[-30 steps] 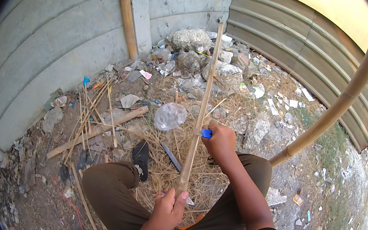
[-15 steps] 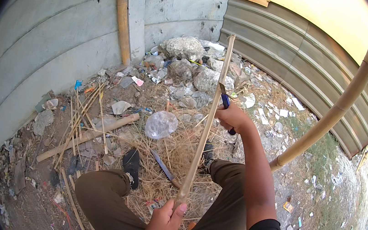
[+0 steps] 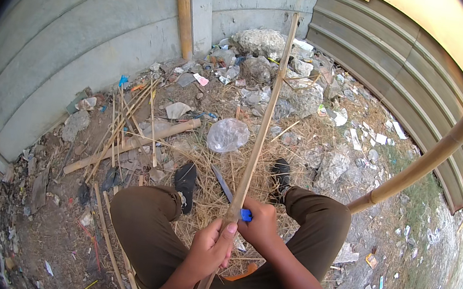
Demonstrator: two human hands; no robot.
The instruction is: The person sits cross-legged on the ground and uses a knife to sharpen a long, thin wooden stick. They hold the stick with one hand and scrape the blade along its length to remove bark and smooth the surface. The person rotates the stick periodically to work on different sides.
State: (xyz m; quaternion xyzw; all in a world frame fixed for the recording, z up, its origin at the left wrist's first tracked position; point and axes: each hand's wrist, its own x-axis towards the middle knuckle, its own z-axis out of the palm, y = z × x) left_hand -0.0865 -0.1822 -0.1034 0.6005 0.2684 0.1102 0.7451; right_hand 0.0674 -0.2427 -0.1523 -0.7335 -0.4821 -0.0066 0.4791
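Note:
A long split bamboo strip (image 3: 268, 111) slants up and away from between my legs toward the rubble. My left hand (image 3: 212, 247) is closed around its lower part, thumb on top. Just beyond it, my right hand (image 3: 260, 224) is closed on a blue-handled utility knife (image 3: 245, 215), held against the strip's right side; its blade is mostly hidden. On the straw between my shoes lies a larger knife (image 3: 222, 183), its blade partly behind the strip. An orange piece (image 3: 243, 273) shows near my lap, below my hands.
Thin bamboo sticks (image 3: 122, 125) and a thick bamboo piece (image 3: 133, 147) lie at left. A clear plastic bag (image 3: 228, 135) rests ahead. Rubble (image 3: 258, 42) and litter fill the corner by the concrete wall (image 3: 81, 51). A bamboo pole (image 3: 426, 157) leans at right, before a metal fence (image 3: 392, 60).
My right hand has come down the strip with the utility knife, from its upper part to just beyond my left hand. My left hand keeps its hold. The view has shifted slightly.

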